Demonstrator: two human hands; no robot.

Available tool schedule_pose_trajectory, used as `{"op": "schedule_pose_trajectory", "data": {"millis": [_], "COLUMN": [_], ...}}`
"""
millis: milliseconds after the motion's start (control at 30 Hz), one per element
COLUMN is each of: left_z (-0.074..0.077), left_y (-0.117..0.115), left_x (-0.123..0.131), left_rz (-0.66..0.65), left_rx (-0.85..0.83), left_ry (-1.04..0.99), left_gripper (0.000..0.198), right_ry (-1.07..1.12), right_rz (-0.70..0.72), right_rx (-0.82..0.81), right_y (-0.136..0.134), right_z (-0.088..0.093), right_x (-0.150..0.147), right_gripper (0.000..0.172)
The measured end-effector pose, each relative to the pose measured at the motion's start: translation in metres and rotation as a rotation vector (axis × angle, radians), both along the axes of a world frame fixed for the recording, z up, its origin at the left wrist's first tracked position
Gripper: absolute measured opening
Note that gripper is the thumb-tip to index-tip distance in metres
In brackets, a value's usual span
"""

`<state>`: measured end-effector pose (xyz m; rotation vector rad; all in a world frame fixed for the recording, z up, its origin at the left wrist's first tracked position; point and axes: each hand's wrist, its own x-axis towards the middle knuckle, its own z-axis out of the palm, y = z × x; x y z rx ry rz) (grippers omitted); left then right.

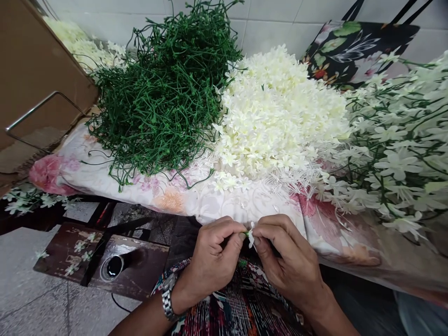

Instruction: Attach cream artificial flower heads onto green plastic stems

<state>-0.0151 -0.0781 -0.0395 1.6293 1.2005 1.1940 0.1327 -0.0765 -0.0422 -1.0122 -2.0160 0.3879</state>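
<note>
Close to the table's front edge, my left hand (217,254) pinches a green plastic stem (247,232) between thumb and forefinger. A small white artificial flower (251,237) sits against the stem's tip, and my right hand (290,261) grips it with the fingertips. Most of the stem is hidden by the left hand. Beyond my hands lie a tangled heap of green stems (164,98) and, to its right, a mound of loose cream-white blossoms (280,116). White flowers on green stems (399,163) are massed at the right.
A flowered cloth (175,198) covers the table. A cardboard box (38,79) stands at the left, and a black floral bag (357,51) leans by the tiled wall. Below left, a cup of dark liquid (115,267) rests on a brown wooden surface (140,280).
</note>
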Motion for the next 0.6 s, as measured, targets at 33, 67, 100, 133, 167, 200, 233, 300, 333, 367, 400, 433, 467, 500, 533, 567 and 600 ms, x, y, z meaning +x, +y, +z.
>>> {"op": "schedule_pose_trajectory", "data": {"millis": [33, 67, 100, 133, 167, 200, 233, 300, 333, 367, 400, 433, 467, 500, 533, 567, 600], "left_z": [-0.001, -0.002, -0.002, -0.004, -0.004, -0.005, -0.006, -0.007, -0.008, -0.008, -0.008, -0.009, -0.009, -0.01, -0.01, -0.01, -0.01], "left_y": [0.0, 0.001, 0.002, 0.002, 0.003, 0.003, 0.004, 0.006, 0.006, 0.007, 0.007, 0.007, 0.007, 0.007, 0.007, 0.007, 0.007], "left_x": [0.0, 0.0, 0.0, 0.0, -0.001, 0.0, 0.0, 0.001, 0.001, 0.002, 0.002, 0.002, 0.003, 0.003, 0.003, 0.003, 0.003], "left_rz": [-0.001, -0.001, -0.003, -0.005, -0.006, -0.008, -0.008, -0.007, -0.005, -0.004, -0.004, -0.005, -0.009, -0.012, -0.015, -0.018, -0.018], "left_rx": [0.019, 0.035, 0.046, 0.056, 0.063, 0.068, 0.068, 0.061, 0.055, 0.048, 0.041, 0.037, 0.037, 0.039, 0.043, 0.048, 0.055], "left_ry": [0.023, 0.041, 0.053, 0.061, 0.066, 0.069, 0.073, 0.082, 0.084, 0.088, 0.092, 0.097, 0.102, 0.109, 0.117, 0.125, 0.132], "left_gripper": [0.02, 0.02, 0.02, 0.02, 0.02, 0.021, 0.021, 0.023, 0.023, 0.024, 0.024, 0.024, 0.024, 0.024, 0.024, 0.024, 0.024], "right_ry": [-0.003, -0.002, 0.003, 0.01, 0.019, 0.026, 0.031, 0.038, 0.039, 0.042, 0.046, 0.053, 0.06, 0.066, 0.071, 0.072, 0.072], "right_rz": [0.0, -0.001, 0.001, 0.003, 0.003, 0.002, 0.001, -0.005, -0.01, -0.012, -0.013, -0.014, -0.014, -0.014, -0.015, -0.015, -0.016], "right_rx": [-0.002, -0.006, -0.01, -0.013, -0.016, -0.021, -0.03, -0.052, -0.063, -0.069, -0.072, -0.073, -0.073, -0.075, -0.078, -0.083, -0.088], "right_y": [0.001, 0.002, 0.003, 0.004, 0.006, 0.007, 0.007, 0.009, 0.009, 0.009, 0.009, 0.009, 0.009, 0.009, 0.009, 0.01, 0.01], "right_z": [-0.001, -0.001, -0.002, -0.003, -0.004, -0.005, -0.006, -0.008, -0.009, -0.009, -0.01, -0.01, -0.01, -0.011, -0.011, -0.011, -0.011], "right_x": [0.0, 0.0, -0.001, -0.001, -0.002, -0.002, -0.002, -0.002, -0.002, -0.002, -0.002, -0.002, -0.003, -0.003, -0.003, -0.003, -0.003], "right_gripper": [0.015, 0.014, 0.014, 0.014, 0.014, 0.014, 0.014, 0.013, 0.013, 0.014, 0.014, 0.014, 0.014, 0.014, 0.014, 0.014, 0.014]}}
